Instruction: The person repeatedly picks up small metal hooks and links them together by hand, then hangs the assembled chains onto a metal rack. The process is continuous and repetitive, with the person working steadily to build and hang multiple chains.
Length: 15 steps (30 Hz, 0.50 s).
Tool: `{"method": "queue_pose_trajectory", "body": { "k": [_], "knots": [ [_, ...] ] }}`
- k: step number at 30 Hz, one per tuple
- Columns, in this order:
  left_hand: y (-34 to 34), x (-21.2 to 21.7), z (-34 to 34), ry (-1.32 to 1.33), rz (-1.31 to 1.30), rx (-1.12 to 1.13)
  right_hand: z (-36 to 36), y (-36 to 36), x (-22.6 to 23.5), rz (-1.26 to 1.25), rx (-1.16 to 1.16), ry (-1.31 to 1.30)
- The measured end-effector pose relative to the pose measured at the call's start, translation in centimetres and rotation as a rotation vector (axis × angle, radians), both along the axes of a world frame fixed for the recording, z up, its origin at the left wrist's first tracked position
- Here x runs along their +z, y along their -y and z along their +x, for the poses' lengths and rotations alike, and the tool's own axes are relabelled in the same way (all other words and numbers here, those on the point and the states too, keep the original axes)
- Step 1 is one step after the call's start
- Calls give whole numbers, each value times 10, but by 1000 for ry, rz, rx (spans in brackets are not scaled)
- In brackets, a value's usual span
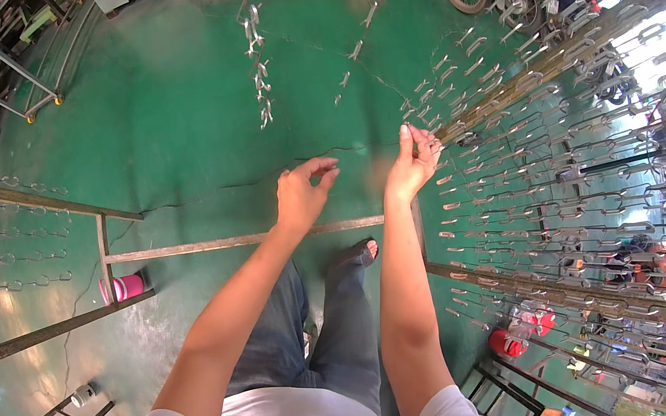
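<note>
Head view, metal link (445, 181) just beside right grip (413, 166), contact unclear

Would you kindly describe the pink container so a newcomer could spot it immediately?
Find the long brownish crossbar at mid-picture and follow it left to the upright post. Just below that corner, partly behind the post, is the pink container, vivid beside those dull bars.

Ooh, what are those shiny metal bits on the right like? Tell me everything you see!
The metal bits are silvery, slim and bent, many like long, narrow loops. They look linked end to end in lots of lines, side by side. Two brownish bars run across their area. The right hand is by their inner edge; whether it touches one is too small to tell.
</note>
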<state>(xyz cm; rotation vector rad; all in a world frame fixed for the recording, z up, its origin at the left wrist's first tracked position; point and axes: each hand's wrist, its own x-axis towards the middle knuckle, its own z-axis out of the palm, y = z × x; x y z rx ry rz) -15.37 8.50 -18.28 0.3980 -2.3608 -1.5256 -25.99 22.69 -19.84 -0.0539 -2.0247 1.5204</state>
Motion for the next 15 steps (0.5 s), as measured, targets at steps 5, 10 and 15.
{"method": "queue_pose_trajectory", "body": {
  "k": [5, 10, 15],
  "knots": [
    [-4, -3, 12, -2, 29, 12, 4, 1, 0, 24, -17, -50],
    [-5, 0, 23, -3, 89, 26, 8, 5, 3, -94, 29, -60],
    [-8, 7, 40, 7, 87, 42, 23, 4, 7, -6, 53, -124]
  ]
}}
